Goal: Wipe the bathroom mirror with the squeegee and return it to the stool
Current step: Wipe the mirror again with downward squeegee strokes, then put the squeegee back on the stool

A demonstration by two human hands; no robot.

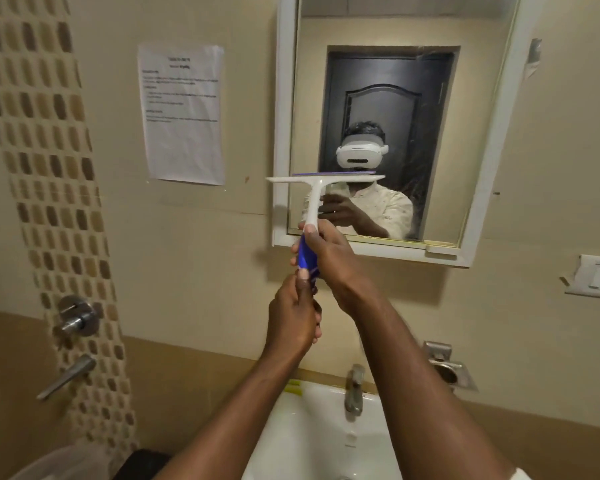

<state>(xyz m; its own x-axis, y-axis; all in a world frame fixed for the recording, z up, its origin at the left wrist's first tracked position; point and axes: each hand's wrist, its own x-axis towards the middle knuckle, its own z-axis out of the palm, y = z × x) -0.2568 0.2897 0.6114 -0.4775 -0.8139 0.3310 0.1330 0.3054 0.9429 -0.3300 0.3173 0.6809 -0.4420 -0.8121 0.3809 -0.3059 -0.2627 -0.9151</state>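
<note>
A beige tiled wall (194,258) fills the view, with a vertical band of brown mosaic tiles (52,174) on its left side. The rectangular mirror in a white frame (280,133) hangs at upper right; its glass reflects a dark panelled door and the person, who wears a white headset. Below, the white ceramic washbasin (312,424) carries a chrome tap (354,393). A white printed paper sheet (184,112) is stuck to the wall left of the mirror; its text is too blurred to read.

The T-shaped squeegee (314,199) is held upright in front of the mirror's lower left corner. It has a white plastic head and neck, a thin violet rubber blade along the top edge, and a blue handle. Whether the blade touches the glass is hard to tell.

The right hand (329,258) has its grip closed around the upper handle. The left hand (293,317) pinches the handle's lower end.
</note>
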